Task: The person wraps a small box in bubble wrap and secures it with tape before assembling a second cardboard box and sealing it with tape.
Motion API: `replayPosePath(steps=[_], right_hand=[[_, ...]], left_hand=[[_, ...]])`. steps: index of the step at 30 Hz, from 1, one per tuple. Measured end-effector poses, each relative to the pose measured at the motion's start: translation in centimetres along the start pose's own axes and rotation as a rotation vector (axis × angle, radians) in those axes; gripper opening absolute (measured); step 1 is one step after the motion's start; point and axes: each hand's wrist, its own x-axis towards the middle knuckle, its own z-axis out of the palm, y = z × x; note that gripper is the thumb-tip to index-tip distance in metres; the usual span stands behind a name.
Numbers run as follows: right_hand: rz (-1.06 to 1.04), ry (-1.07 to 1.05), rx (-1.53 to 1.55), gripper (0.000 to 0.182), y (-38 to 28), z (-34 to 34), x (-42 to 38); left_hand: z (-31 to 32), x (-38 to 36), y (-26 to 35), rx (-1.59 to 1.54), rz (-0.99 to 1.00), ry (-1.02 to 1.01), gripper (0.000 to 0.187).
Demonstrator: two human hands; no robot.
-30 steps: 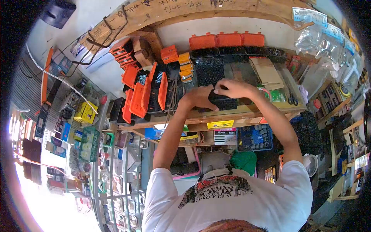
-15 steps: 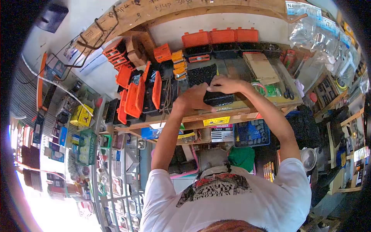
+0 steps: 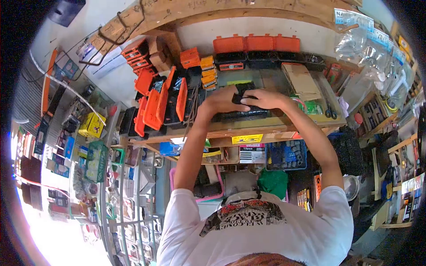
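On the glass-topped counter lies a black, shiny, crinkled plastic bundle, with both hands over it. My left hand wraps its left side, fingers bent round the black plastic. My right hand presses in from the right, its thumb and fingertips closed on the top of the bundle. The two hands nearly meet in the middle. What is inside the plastic, if anything, is hidden. A yellow-green strip shows just behind the bundle.
Left of my hands stand black cases with raised orange lids and small yellow boxes. More orange-lidded cases line the back. To the right are flat cardboard, scissors and a green packet. Plastic packs hang at upper right.
The far flap of black plastic has drawn in toward my hands, baring more of the yellow-green strip. My right hand has shifted lower and flatter over the bundle. The view has tilted slightly.
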Motion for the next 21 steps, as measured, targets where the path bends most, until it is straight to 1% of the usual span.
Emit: replayPosePath(steps=[1, 2, 3, 4, 5, 6, 8, 9, 10, 11, 12, 14, 15, 16, 17, 18, 19, 20, 21], right_hand=[[0.030, -0.032, -0.047, 0.054, -0.4, -0.3, -0.1], [0.026, -0.049, -0.038, 0.054, -0.2, -0.3, 0.0], [0.020, -0.071, -0.029, 0.053, 0.0, -0.4, 0.3], [0.010, -0.097, -0.022, 0.053, 0.1, -0.5, 0.8], [0.099, -0.145, -0.053, 0.049, 0.3, -0.6, 1.2], [0.015, 0.009, -0.099, 0.047, -0.1, -0.2, 1.0], [-0.155, 0.326, -0.189, 0.044, -1.6, 0.4, -0.3], [-0.103, 0.322, -0.147, 0.042, -2.8, 0.4, -0.7], [-0.178, 0.334, -0.224, 0.043, -3.4, 0.6, -1.1], [-0.254, 0.348, -0.302, 0.044, -3.8, 0.7, -1.4], [-0.328, 0.364, -0.380, 0.045, -3.9, 0.6, -1.5], [-0.252, 0.338, -0.317, 0.046, -2.8, 0.7, -0.9], [-0.196, 0.306, -0.274, 0.045, -2.1, 0.4, -0.7], [-0.140, 0.279, -0.235, 0.045, -1.3, 0.1, -0.3], [-0.101, 0.221, -0.125, 0.045, -0.3, 0.2, 0.4], [-0.096, 0.223, -0.113, 0.045, -0.3, -0.1, 0.8], [-0.088, 0.221, -0.094, 0.045, -0.3, -0.2, 1.0], [-0.079, 0.214, -0.073, 0.046, -0.3, -0.1, 1.3], [-0.102, 0.252, -0.092, 0.049, 0.0, 0.1, 1.7]], left_hand=[[0.3, -0.2, 0.2, 0.049, 0.021, 0.018, 0.091], [0.8, -0.6, 0.4, 0.094, 0.037, 0.037, 0.091], [1.9, -0.8, 0.0, 0.083, 0.026, 0.012, 0.089], [2.5, -0.6, -0.3, 0.131, 0.043, 0.077, 0.086], [3.3, -0.5, -0.6, 0.179, 0.055, 0.144, 0.084], [3.9, -0.7, -0.8, 0.226, 0.063, 0.209, 0.081], [3.1, 0.1, -1.4, 0.154, 0.091, 0.091, 0.086], [2.8, 0.6, -1.8, 0.109, 0.092, 0.025, 0.089], [2.4, 1.3, -2.4, 0.063, 0.094, -0.038, 0.092], [2.7, 2.6, -3.9, 0.053, 0.034, -0.139, 0.104], [1.9, 2.6, -3.8, 0.040, 0.030, -0.153, 0.103], [0.3, 2.6, -3.4, 0.009, 0.034, -0.177, 0.101], [0.5, 3.7, -5.1, -0.112, 0.079, -0.207, 0.089], [0.1, 3.6, -5.6, -0.232, 0.096, -0.145, 0.084], [-0.5, 3.5, -6.1, -0.345, 0.116, -0.087, 0.079], [-1.1, 3.6, -6.1, -0.455, 0.133, -0.036, 0.074], [-1.4, 3.9, -5.9, -0.610, 0.097, -0.006, 0.058], [-1.6, 4.4, -5.6, -0.465, 0.065, -0.002, 0.057], [-1.9, 5.3, -5.2, -0.323, 0.030, 0.007, 0.056]])
